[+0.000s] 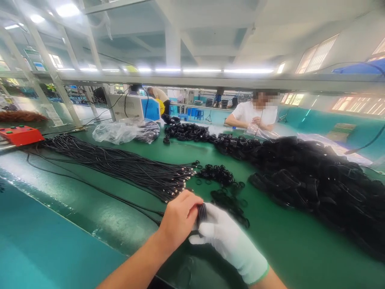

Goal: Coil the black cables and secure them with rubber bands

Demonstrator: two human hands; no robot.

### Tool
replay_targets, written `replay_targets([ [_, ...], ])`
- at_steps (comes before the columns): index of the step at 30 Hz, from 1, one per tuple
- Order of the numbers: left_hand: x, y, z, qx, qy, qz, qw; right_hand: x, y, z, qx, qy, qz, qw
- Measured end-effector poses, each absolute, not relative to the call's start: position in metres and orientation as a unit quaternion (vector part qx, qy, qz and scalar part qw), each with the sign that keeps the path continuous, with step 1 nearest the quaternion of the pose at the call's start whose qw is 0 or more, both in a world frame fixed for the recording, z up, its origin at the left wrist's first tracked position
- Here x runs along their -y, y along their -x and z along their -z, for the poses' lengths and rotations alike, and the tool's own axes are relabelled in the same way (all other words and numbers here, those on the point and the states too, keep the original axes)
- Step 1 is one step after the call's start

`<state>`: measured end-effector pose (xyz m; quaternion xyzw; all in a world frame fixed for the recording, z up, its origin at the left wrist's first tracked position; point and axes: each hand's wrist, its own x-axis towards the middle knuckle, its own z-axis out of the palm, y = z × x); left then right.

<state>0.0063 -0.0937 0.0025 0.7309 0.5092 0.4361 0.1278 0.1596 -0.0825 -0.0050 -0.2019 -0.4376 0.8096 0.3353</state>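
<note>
My bare left hand [179, 216] and my right hand [224, 237], in a white glove, meet low in the middle of the head view. Between them is a small coil of black cable [202, 213]; fingers of both hands are closed on it. Just beyond my left hand lie the metal-tipped ends of a long bundle of black cables [120, 166]. Small black rings [216, 174] lie in a loose pile past my right hand, with more black loops [230, 202] nearer to it.
A large heap of coiled black cables [300, 180] covers the right of the green table [270, 241]. At the left are a red control box [22, 135] and clear plastic bags [117, 131]. Across the table sits a person in white [240, 112]; another bends farther back.
</note>
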Motion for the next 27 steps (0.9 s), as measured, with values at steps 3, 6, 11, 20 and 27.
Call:
replay_targets([
  [3,0.087,-0.004,-0.005,-0.488,-0.742,-0.437,0.141,0.082,-0.157,0.007,0.436,0.204,-0.809,0.338],
  [6,0.082,-0.006,-0.01,-0.514,-0.734,-0.423,0.133,0.081,-0.155,0.009,0.414,0.175,-0.828,0.335],
  [11,0.077,0.002,-0.032,-0.563,-0.716,-0.353,0.212,0.078,-0.16,0.01,0.31,0.112,-0.882,0.336],
  [20,0.064,0.032,-0.032,-0.363,-0.695,-0.322,0.53,0.078,-0.16,0.009,0.26,0.122,-0.925,0.25],
  [27,0.074,0.021,-0.035,-0.508,-0.697,-0.334,0.381,0.075,-0.164,0.015,0.459,0.25,-0.779,0.345],
])
